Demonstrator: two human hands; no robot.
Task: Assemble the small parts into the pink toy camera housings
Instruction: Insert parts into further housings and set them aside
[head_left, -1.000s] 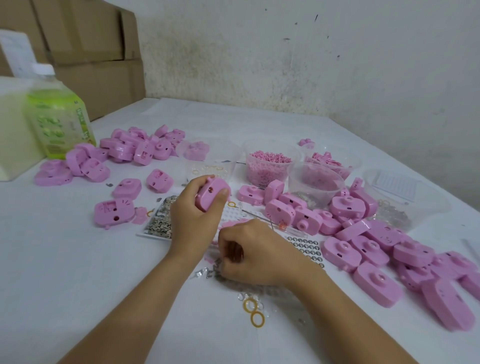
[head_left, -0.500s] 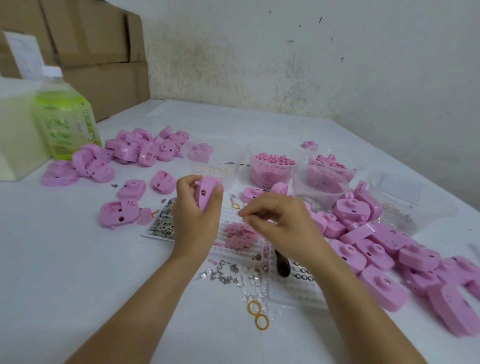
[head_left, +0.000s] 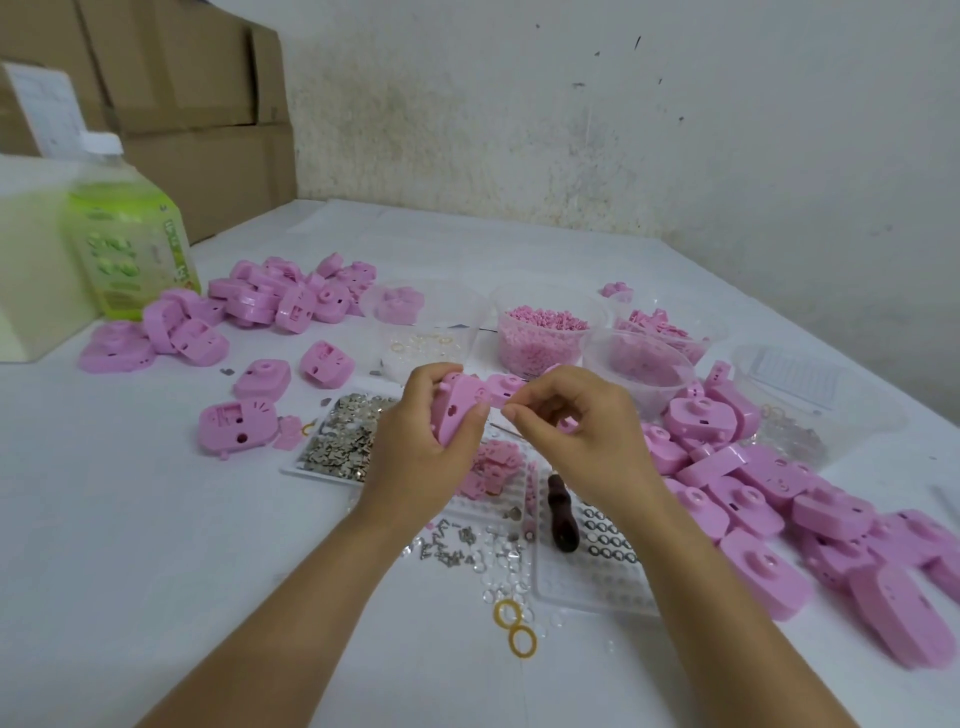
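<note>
fingers (head_left: 422, 382) of left hand (head_left: 415, 457) round housing (head_left: 457, 408)

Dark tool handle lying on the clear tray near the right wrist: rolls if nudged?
Probably rolls: the dark handle looks rounded and waisted, lying on its side on the clear tray. Likely rigid, light enough to pinch. The tray's rows of rings might check it.

bare table (head_left: 130, 519) left, housings (head_left: 779, 499) crowding right
</note>
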